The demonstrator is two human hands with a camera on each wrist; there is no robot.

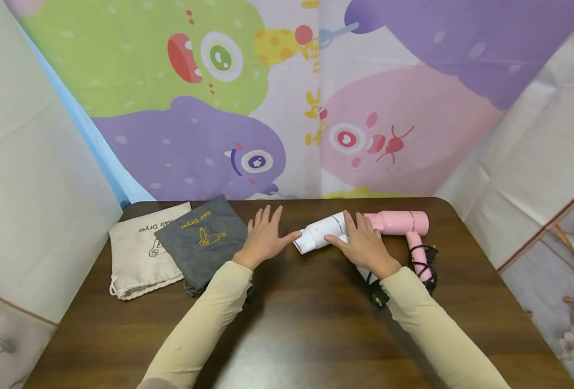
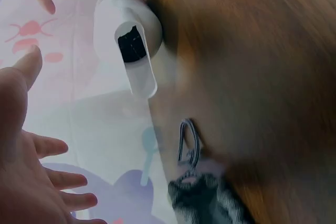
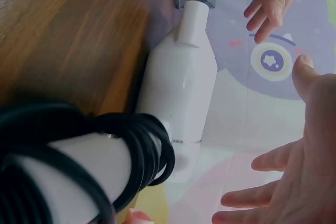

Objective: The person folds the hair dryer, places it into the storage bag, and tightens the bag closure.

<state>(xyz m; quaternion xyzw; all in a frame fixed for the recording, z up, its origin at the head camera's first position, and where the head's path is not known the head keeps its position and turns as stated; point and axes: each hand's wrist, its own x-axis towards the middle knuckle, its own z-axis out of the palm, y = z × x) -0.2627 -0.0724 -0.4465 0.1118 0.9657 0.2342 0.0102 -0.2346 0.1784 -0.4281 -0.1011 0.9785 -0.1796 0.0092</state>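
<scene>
A white hair dryer [image 1: 318, 233] lies on the table with its nozzle to the left. In the right wrist view, black cord is wound around the handle of this white dryer [image 3: 181, 87]. My right hand [image 1: 364, 246] hovers over the dryer's rear part, fingers spread, and hides some of it. To the left of the nozzle, my left hand [image 1: 263, 237] is held up with its fingers apart, the thumb near the nozzle tip. Both wrist views show empty palms. Just right of my right hand lies a pink hair dryer [image 1: 398, 222], cord wrapped around its handle.
A dark grey drawstring pouch [image 1: 209, 243] printed "Hair Dryer" overlaps a cream pouch [image 1: 136, 259] at the table's left. The brown wooden table [image 1: 296, 335] backs onto a cartoon-printed curtain [image 1: 296, 146]. Pale fabric hangs on both sides.
</scene>
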